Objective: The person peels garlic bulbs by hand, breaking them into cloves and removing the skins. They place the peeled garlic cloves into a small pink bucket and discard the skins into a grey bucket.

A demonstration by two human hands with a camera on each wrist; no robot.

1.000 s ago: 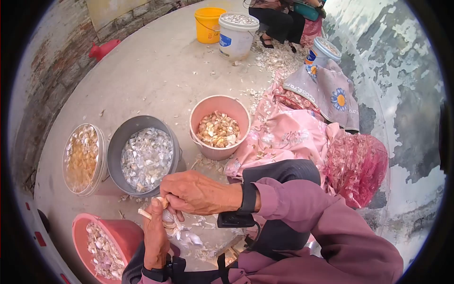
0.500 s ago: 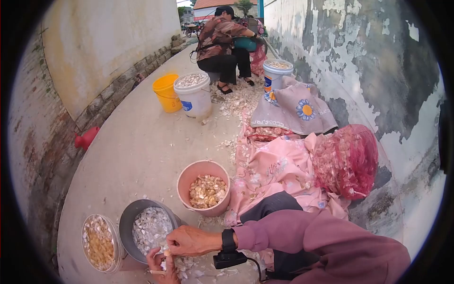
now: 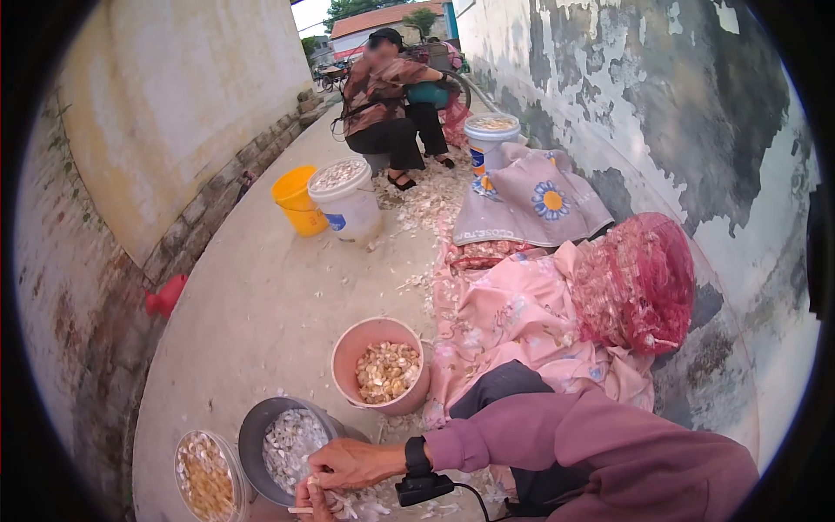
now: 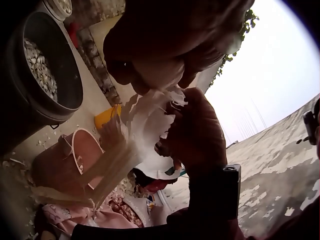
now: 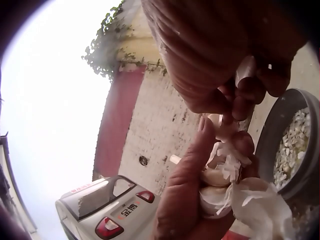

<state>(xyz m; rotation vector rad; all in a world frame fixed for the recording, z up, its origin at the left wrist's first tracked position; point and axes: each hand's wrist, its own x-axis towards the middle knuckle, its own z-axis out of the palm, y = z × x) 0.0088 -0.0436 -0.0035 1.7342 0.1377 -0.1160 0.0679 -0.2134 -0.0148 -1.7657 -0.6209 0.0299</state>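
Low in the head view, my left hand point(image 3: 315, 501) grips a garlic bulb point(image 5: 214, 177) by its underside, with its pale stem point(image 5: 175, 159) sticking out past the thumb. Papery white skin point(image 4: 150, 125) hangs loose from the bulb, and several cloves show in the right wrist view. Just above, my right hand point(image 3: 350, 463) pinches a garlic clove point(image 5: 220, 126) at the top of the bulb, its fingers close against the left thumb. Beside the hands stands the grey bucket point(image 3: 252, 444) of whitish garlic pieces.
A pink bucket point(image 3: 346, 352) holds yellowish cloves; a clear tub point(image 3: 239, 483) stands left. On the right lie a pink flowered cloth point(image 3: 513, 300) and a red mesh sack point(image 3: 665, 261). Farther off, a person point(image 3: 383, 96) sits near white and yellow buckets point(image 3: 291, 204). Walls line both sides.
The head view has tilted up, so the seated person and alley came into sight and my hands sit lower in it. Both hands stay together at the garlic bulb.
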